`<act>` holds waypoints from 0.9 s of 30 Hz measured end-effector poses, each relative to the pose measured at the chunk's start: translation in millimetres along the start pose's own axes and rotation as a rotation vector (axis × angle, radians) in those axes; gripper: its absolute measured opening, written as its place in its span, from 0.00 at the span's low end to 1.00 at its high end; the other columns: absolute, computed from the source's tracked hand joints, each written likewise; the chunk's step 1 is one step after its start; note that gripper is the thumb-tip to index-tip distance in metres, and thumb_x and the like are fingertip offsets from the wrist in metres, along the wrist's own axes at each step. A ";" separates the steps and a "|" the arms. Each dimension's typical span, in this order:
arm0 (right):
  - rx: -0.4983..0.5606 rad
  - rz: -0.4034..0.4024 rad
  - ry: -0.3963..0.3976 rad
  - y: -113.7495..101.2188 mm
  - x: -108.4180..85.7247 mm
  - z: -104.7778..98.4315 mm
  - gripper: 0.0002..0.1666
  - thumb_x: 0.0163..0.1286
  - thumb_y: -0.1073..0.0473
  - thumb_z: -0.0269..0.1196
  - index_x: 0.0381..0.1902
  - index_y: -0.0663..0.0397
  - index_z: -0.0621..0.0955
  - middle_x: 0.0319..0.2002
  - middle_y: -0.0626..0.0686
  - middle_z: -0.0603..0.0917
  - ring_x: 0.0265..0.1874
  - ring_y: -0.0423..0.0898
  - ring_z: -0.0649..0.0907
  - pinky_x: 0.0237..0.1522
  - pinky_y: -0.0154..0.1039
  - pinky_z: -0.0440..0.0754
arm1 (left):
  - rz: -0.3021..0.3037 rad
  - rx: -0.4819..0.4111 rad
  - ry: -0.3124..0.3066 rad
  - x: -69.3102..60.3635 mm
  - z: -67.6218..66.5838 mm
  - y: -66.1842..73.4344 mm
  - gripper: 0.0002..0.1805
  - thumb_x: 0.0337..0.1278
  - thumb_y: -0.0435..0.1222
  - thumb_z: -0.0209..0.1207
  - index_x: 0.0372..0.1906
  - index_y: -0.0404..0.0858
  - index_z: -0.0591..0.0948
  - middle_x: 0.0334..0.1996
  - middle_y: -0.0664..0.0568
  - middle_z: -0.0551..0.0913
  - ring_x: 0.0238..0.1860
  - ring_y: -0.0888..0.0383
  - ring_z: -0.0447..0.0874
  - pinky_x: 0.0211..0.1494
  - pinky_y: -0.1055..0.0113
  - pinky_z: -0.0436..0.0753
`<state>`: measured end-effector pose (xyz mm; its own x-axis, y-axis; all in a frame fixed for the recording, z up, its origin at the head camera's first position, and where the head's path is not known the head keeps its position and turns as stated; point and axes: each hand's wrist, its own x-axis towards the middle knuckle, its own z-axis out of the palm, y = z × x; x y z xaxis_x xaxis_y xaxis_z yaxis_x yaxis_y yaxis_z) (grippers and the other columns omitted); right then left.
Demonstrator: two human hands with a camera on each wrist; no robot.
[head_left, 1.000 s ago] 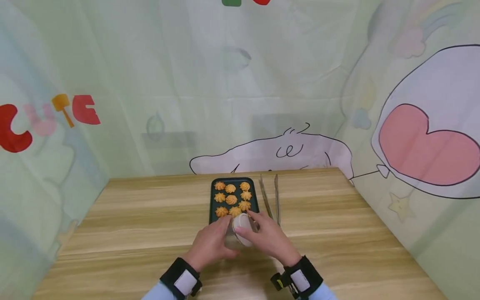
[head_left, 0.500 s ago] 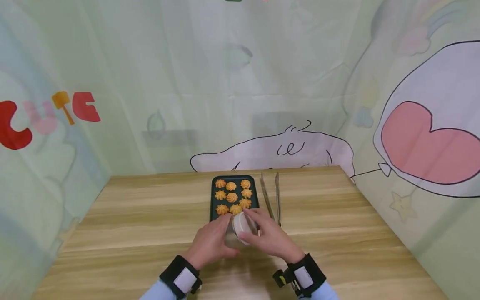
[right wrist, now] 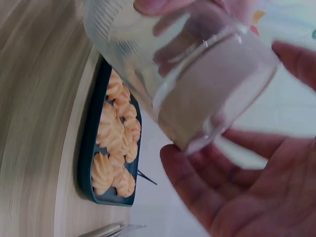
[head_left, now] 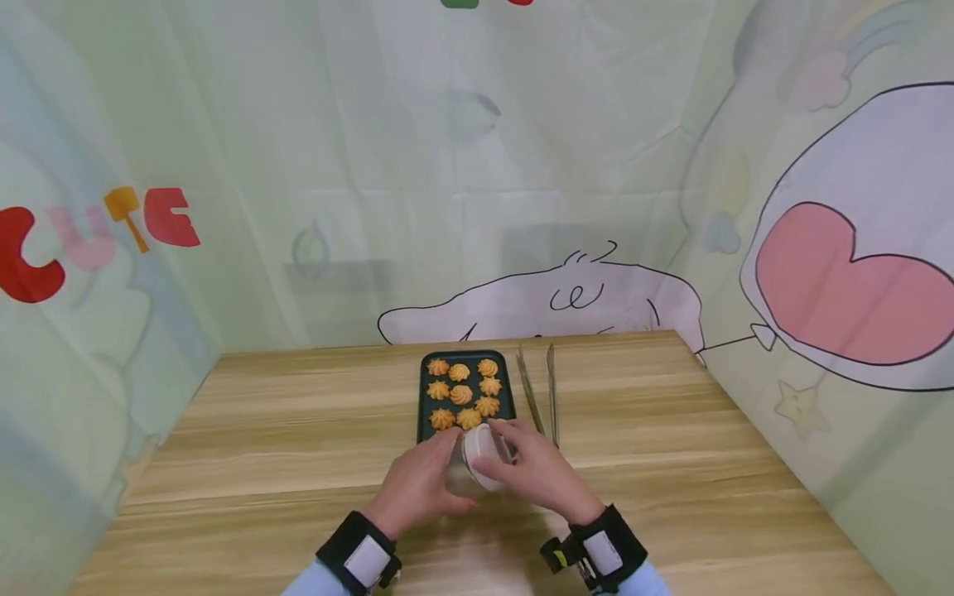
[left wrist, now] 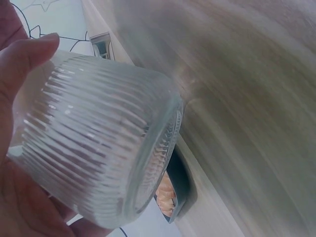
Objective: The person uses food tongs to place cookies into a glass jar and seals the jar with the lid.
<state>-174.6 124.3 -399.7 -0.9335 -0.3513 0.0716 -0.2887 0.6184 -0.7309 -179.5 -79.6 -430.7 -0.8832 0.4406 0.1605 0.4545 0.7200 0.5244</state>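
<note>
My left hand [head_left: 417, 487] grips a clear ribbed glass jar [left wrist: 98, 133], which tilts above the table with its base toward the left wrist camera. The jar carries a pale lid [right wrist: 217, 91], turned toward my right hand [head_left: 542, 478]. In the head view the fingers and thumb of that hand hold the lid [head_left: 479, 455] at its rim. The right wrist view shows a fingertip [right wrist: 173, 152] against the lid's edge. Just beyond the jar lies a dark baking tray [head_left: 421, 410] with several piped cookies [head_left: 460, 395]; the hands and jar hide its near end.
Metal tongs [head_left: 552, 397] lie spread to the right of the tray, pointing away from me. The wooden table [head_left: 298, 439] runs back to a printed fabric backdrop [head_left: 335, 165], with more fabric at both sides.
Both hands stay at the jar in nearly the same place. My right hand and wrist have shifted slightly right and turned a little around the lid. The tray and tongs have not moved.
</note>
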 end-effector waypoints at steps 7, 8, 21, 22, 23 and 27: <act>0.045 -0.064 -0.049 5.4 -0.8 -3.0 0.44 0.66 0.42 0.67 0.72 0.58 0.68 0.67 0.63 0.70 0.58 0.59 0.75 0.52 0.58 0.78 | -0.004 -0.004 0.005 -0.4 -0.7 -0.2 0.44 0.32 0.46 0.81 0.60 0.42 0.73 0.50 0.52 0.80 0.47 0.54 0.81 0.48 0.56 0.82; 0.042 -0.037 -0.038 3.9 -0.3 -2.2 0.45 0.66 0.40 0.66 0.72 0.59 0.68 0.67 0.64 0.70 0.58 0.59 0.75 0.53 0.59 0.78 | 0.004 -0.001 0.007 -0.5 -0.7 -0.4 0.44 0.32 0.46 0.81 0.59 0.42 0.73 0.50 0.52 0.81 0.47 0.54 0.81 0.48 0.56 0.82; -0.018 -0.092 -0.069 2.8 0.2 -5.7 0.43 0.65 0.45 0.68 0.72 0.59 0.69 0.65 0.63 0.72 0.56 0.57 0.77 0.51 0.56 0.79 | 0.035 0.013 0.012 -0.4 0.9 -2.0 0.45 0.29 0.47 0.82 0.59 0.41 0.74 0.50 0.53 0.80 0.47 0.55 0.81 0.48 0.58 0.81; -0.008 -0.116 -0.088 5.2 0.2 -6.9 0.44 0.65 0.46 0.68 0.73 0.58 0.67 0.66 0.62 0.70 0.57 0.58 0.75 0.52 0.57 0.78 | 0.031 0.015 0.009 -0.3 0.6 -1.9 0.45 0.29 0.47 0.81 0.60 0.42 0.74 0.50 0.53 0.80 0.47 0.56 0.80 0.48 0.58 0.81; 0.002 -0.132 -0.104 7.1 0.2 -7.8 0.44 0.65 0.47 0.69 0.73 0.56 0.67 0.67 0.62 0.69 0.58 0.59 0.75 0.53 0.58 0.77 | 0.027 0.012 0.005 -0.2 0.4 -1.8 0.45 0.30 0.47 0.81 0.60 0.42 0.73 0.51 0.53 0.80 0.48 0.56 0.80 0.49 0.58 0.81; 0.050 -0.088 -0.104 6.6 1.4 -7.8 0.47 0.64 0.44 0.69 0.75 0.55 0.64 0.71 0.63 0.65 0.64 0.62 0.71 0.57 0.62 0.74 | 0.021 0.005 0.004 0.6 -0.1 -2.8 0.45 0.30 0.47 0.81 0.61 0.43 0.73 0.51 0.53 0.80 0.47 0.56 0.80 0.49 0.57 0.81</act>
<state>-179.5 133.3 -399.1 -0.8771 -0.4755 0.0678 -0.3551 0.5470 -0.7581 -181.4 -81.4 -432.0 -0.8737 0.4541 0.1747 0.4739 0.7131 0.5166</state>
